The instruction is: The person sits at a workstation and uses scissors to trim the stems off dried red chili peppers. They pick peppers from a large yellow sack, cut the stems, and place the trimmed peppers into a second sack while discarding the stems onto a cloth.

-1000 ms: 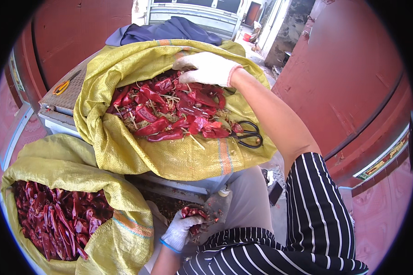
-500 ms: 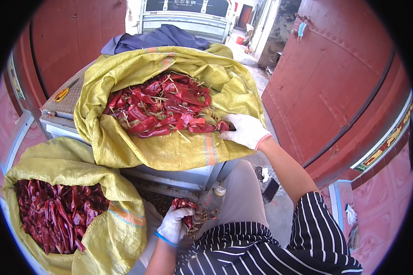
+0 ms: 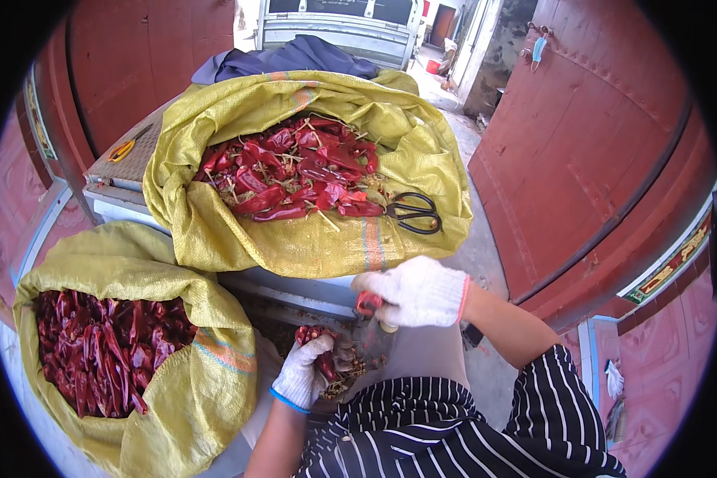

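Low in front of me, my left hand (image 3: 299, 376), in a white knitted glove with a blue cuff, is closed around a bunch of red chili peppers (image 3: 327, 362). My right hand (image 3: 424, 293), gloved with a pink cuff, hangs below the upper sack's front edge. A red chili pepper (image 3: 368, 303) is pinched in its fingers, slightly blurred. The upper yellow woven sack (image 3: 295, 259) lies wide-mouthed, with red chili peppers (image 3: 295, 171) and stem bits inside. Black-handled scissors (image 3: 414, 213) rest on its right side, blades partly among the peppers.
At lower left stands another yellow sack (image 3: 207, 414) full of darker red peppers (image 3: 107, 350). A flat metal-edged surface (image 3: 127, 179) under the upper sack carries a yellow-handled tool (image 3: 121, 151). Dark blue cloth (image 3: 287, 57) lies behind. A red door (image 3: 589, 143) is at right.
My right hand has come from the upper sack's right side down toward my left hand, bringing a chili pepper. The scissors there now show. My left hand keeps its bunch.
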The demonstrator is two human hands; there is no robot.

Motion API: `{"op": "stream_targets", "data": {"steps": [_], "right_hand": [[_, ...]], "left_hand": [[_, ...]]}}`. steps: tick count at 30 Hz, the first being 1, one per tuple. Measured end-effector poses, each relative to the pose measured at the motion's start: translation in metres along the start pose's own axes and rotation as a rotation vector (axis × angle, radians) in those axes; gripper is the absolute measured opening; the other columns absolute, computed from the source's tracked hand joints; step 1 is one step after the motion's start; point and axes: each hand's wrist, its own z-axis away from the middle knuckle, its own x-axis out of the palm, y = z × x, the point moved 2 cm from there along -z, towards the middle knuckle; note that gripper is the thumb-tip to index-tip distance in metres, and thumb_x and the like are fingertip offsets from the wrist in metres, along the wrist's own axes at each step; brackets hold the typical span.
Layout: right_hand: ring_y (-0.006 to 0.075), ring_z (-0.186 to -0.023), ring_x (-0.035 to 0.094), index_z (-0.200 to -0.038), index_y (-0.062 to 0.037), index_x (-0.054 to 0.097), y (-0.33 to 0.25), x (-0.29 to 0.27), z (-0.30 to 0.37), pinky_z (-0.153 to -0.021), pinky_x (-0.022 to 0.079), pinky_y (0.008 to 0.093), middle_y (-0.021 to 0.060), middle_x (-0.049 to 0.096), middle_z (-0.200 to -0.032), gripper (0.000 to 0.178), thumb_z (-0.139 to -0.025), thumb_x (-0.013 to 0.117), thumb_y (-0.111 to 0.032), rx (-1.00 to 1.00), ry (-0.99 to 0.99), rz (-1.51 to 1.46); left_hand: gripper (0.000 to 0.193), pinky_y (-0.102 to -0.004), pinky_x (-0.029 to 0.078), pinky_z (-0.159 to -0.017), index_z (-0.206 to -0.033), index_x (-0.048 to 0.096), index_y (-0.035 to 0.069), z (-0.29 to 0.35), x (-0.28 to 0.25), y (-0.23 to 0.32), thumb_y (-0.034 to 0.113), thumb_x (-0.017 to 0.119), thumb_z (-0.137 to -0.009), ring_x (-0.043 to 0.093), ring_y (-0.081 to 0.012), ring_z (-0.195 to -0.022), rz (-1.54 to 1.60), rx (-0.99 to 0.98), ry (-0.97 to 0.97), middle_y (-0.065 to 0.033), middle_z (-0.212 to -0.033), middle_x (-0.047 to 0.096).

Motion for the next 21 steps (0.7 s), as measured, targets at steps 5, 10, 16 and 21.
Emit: {"op": "stream_targets", "data": {"steps": [5, 10, 16, 21], "right_hand": [[0.0398, -0.064, 0.068, -0.108, -0.0066, 0.056, -0.033, 0.042, -0.016, -0.056, 0.052, 0.0507, 0.0178, 0.065, -0.067, 0.031, -0.084, 0.061, -0.027, -0.151, -0.179, 0.018], [0.0375, -0.068, 0.068, -0.103, -0.007, 0.058, -0.036, 0.053, -0.036, -0.055, 0.053, 0.0496, 0.0161, 0.067, -0.074, 0.031, -0.083, 0.063, -0.03, -0.248, -0.039, 0.035], [0.0371, -0.071, 0.069, -0.098, -0.0075, 0.061, -0.042, 0.058, -0.052, -0.059, 0.054, 0.0484, 0.0154, 0.067, -0.076, 0.027, -0.081, 0.066, -0.028, -0.199, -0.07, 0.075], [0.0365, -0.081, 0.068, -0.104, -0.0058, 0.061, -0.041, 0.061, -0.05, -0.071, 0.055, 0.046, 0.0158, 0.068, -0.091, 0.03, -0.083, 0.068, -0.027, -0.151, 0.179, -0.226]], "left_hand": [[0.028, -0.0416, 0.062, -0.071, -0.112, 0.059, -0.002, -0.004, 0.009, 0.003, 0.001, 0.065, -0.085, 0.072, -0.029, -0.084, 0.089, 0.048, 0.019, -0.0159, -0.098, 0.069], [0.036, -0.0455, 0.063, -0.077, -0.121, 0.056, -0.002, -0.006, -0.011, 0.006, 0.002, 0.063, -0.086, 0.071, -0.0293, -0.09, 0.212, 0.082, 0.022, -0.0156, -0.105, 0.069], [0.046, -0.0395, 0.063, -0.071, -0.131, 0.055, 0.0, 0.0, -0.003, 0.016, 0.006, 0.069, -0.087, 0.07, -0.0252, -0.092, 0.023, 0.188, 0.016, -0.0128, -0.11, 0.068], [0.036, -0.0358, 0.061, -0.073, -0.123, 0.058, 0.002, 0.003, 0.002, 0.023, 0.005, 0.069, -0.089, 0.069, -0.0221, -0.087, 0.19, 0.239, 0.054, -0.0107, -0.106, 0.068]]}}
